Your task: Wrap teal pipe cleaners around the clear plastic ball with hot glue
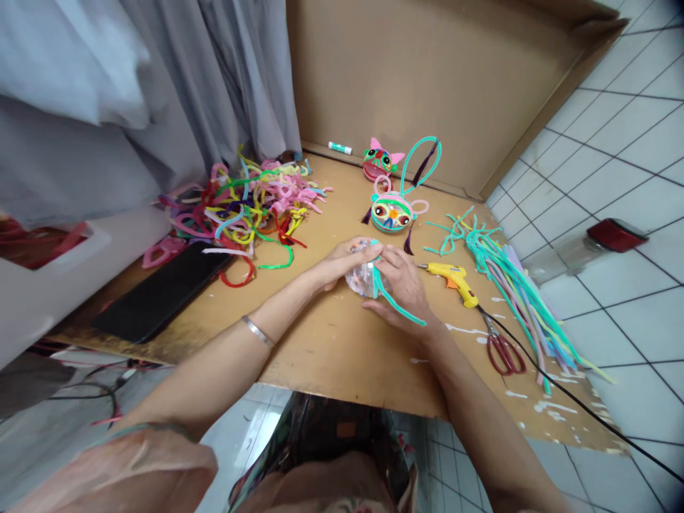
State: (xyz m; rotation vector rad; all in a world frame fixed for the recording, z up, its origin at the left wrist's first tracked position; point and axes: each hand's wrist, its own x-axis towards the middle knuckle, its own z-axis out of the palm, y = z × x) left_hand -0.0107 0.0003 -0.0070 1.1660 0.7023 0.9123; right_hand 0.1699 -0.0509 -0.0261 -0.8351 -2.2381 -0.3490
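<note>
Between my two hands is a clear, rounded plastic piece [359,281] with small coloured specks. My left hand [347,262] grips it from the left, thumb on top. From the right, my right hand [400,285] wraps round it, and its fingertips meet the left thumb. A turquoise pipe cleaner [398,308] lies across the piece under my fingers, its free end trailing down to the right. Just beyond my hands sits a decorated round face [392,214] with pink loop ears, a turquoise loop handle and dark tassels. Behind it stands a smaller red and green face [378,162] with pink ears.
Right of my hands lie a yellow glue gun [452,280], red-handled scissors [502,349] and a bundle of pipe cleaners [513,299]. A tangled heap of pipe cleaners [256,196] and a black phone-like slab [165,292] are at left. A glue stick [340,148] lies by the cardboard [395,85].
</note>
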